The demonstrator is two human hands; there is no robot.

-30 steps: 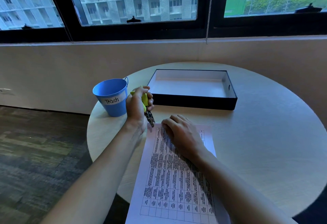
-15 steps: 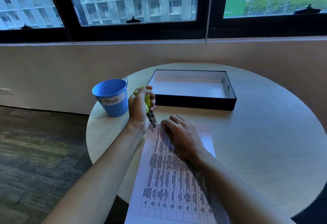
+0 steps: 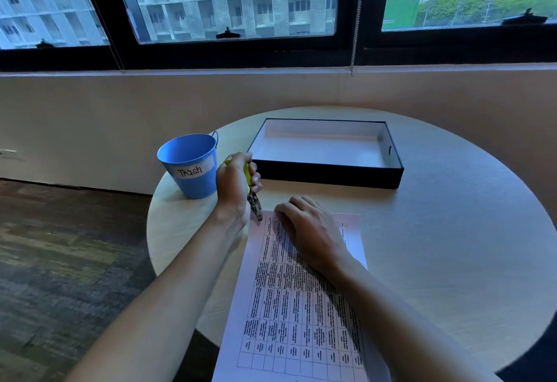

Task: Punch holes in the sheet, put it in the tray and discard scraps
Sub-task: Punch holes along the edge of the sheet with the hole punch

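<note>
The left hand [image 3: 236, 187] is squeezing a yellow-handled hole punch [image 3: 254, 205], nose touching the printed sheet's [image 3: 304, 306] far left corner; the right hand [image 3: 310, 232] is lying flat, pinning that sheet (long axis running toward the empty tray [image 3: 391, 167] beyond)

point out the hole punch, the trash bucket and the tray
hole punch [image 3: 255, 206], head view, on its metal jaws below the left hand
trash bucket [image 3: 193, 184], head view, on its blue front wall
tray [image 3: 328, 173], head view, on its dark near wall
</note>
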